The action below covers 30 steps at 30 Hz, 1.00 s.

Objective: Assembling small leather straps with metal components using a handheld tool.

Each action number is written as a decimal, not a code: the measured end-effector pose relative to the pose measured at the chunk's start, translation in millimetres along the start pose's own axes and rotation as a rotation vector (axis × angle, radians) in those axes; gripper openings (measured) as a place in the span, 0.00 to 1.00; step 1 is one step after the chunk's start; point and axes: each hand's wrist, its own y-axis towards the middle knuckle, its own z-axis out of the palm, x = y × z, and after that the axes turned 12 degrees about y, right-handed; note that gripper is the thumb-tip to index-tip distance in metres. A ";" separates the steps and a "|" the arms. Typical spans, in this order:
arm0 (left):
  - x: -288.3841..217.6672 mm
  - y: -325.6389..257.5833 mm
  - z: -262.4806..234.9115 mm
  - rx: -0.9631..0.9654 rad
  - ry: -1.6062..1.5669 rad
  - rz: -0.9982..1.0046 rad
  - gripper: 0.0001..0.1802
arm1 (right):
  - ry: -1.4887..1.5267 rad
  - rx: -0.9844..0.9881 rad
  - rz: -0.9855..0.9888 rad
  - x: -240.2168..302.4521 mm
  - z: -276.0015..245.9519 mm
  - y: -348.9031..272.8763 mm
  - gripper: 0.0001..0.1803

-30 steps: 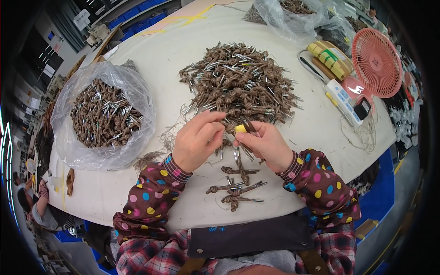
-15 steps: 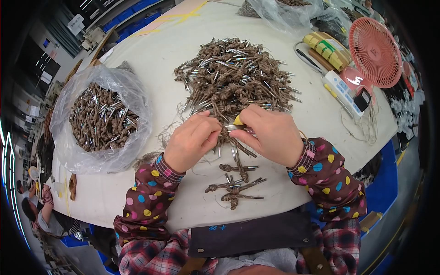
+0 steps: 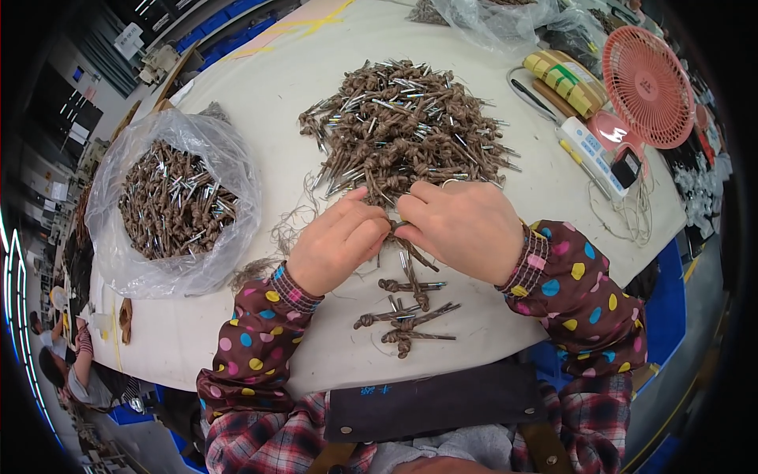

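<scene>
My left hand [image 3: 339, 241] is closed, its thumb and fingers pinching a knotted brown cord [image 3: 392, 227]. Opposite it, knuckle to knuckle, my right hand [image 3: 466, 229] is closed at the same knot, a ring on one finger. The small metal blade with a yellow part is mostly hidden in my right fingers. Just beyond both hands rises a big heap of knotted brown cords [image 3: 410, 130] with shiny metal tips. Several loose knotted cords [image 3: 404, 322] lie on the table nearer to me.
A clear plastic bag [image 3: 106, 209] full of similar cords stands at the left. To the right are a pink fan [image 3: 647, 87], a white power strip [image 3: 586, 146] and a yellow-wrapped bundle [image 3: 564, 80]. Loose threads [image 3: 296, 229] lie left of the heap on the white table [image 3: 276, 103].
My right hand has turned and moved closer to my left at the knot. The blade and its yellow part, plain before, are now mostly covered by my fingers.
</scene>
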 end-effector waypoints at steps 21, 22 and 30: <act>14.4 -5.9 -4.5 0.142 0.169 -0.421 0.09 | 0.853 -0.231 0.578 -21.6 28.5 -21.7 0.07; 17.8 -8.6 -5.9 0.143 0.167 -0.419 0.09 | 0.853 -0.233 0.581 -21.1 27.3 -23.2 0.07; 0.8 0.9 -14.2 0.320 -0.234 -0.366 0.17 | 0.308 -0.290 0.057 -26.0 30.2 -29.7 0.12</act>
